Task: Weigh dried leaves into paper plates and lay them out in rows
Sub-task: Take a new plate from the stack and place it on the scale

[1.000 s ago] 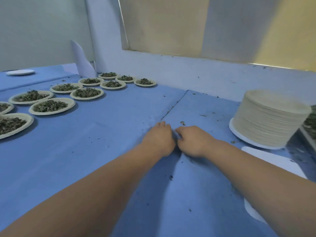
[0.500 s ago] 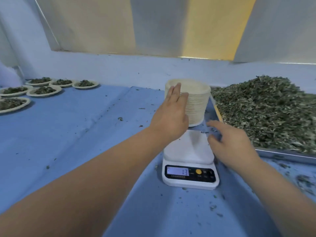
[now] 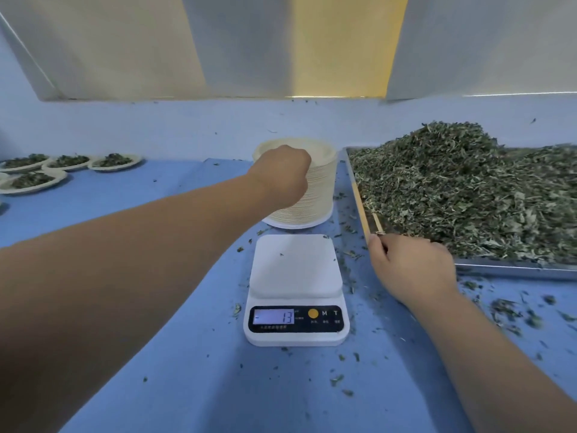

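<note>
Blue cloth covers the worktop [image 3: 156,214], where the left hand [image 3: 281,175], flat-fingered a moment ago, now curls onto the top of the one tall stack of cream paper plates [image 3: 321,195], so a fresh plate looks due for the single white digital scale [image 3: 295,276], bare just nearer. The right hand [image 3: 412,264] has shifted to the near-left corner of the one metal tray [image 3: 515,267] heaped with dried green leaves [image 3: 468,189]; whether it grips the rim I cannot tell. Four filled paper plates [image 3: 115,160] show far left.
</note>
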